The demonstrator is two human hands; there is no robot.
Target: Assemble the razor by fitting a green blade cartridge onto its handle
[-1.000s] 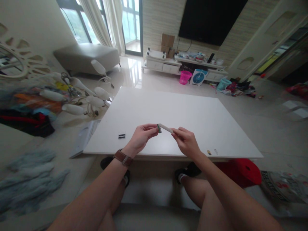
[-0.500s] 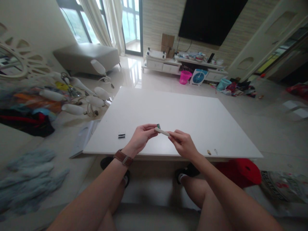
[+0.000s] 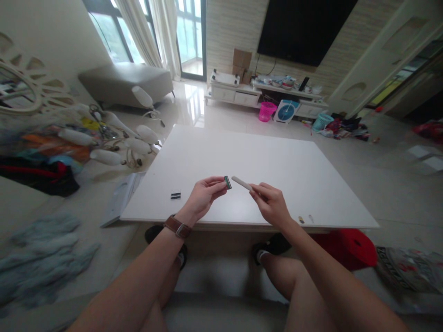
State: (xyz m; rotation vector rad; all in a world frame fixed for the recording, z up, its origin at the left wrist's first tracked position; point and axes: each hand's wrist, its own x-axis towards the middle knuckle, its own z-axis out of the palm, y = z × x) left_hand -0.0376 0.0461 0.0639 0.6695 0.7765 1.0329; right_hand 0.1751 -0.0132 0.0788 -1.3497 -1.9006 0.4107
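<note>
My left hand (image 3: 206, 194), a brown-strapped watch (image 3: 178, 226) on its wrist, pinches a small green-and-black rectangular piece (image 3: 227, 182) between thumb and fingers. A flat, pale grey stick with a rounded end (image 3: 241, 182) is gripped at its near end by my right hand (image 3: 269, 202). Its far tip points at the green piece, a small gap between them. Both hands are above the white table (image 3: 242, 154). Left of my left hand, two short black strips (image 3: 176, 196) lie side by side on the tabletop.
Near the table's front right edge lie a small gold-and-dark piece (image 3: 301, 220) and a small clear piece (image 3: 311, 218). A red roll (image 3: 356, 249) stands below that edge. White lamp arms (image 3: 136, 145) are close to the table's left side.
My right hand has drawn the grey stick back to the right, away from the green piece. More of the green piece shows now. My left hand has hardly moved.
</note>
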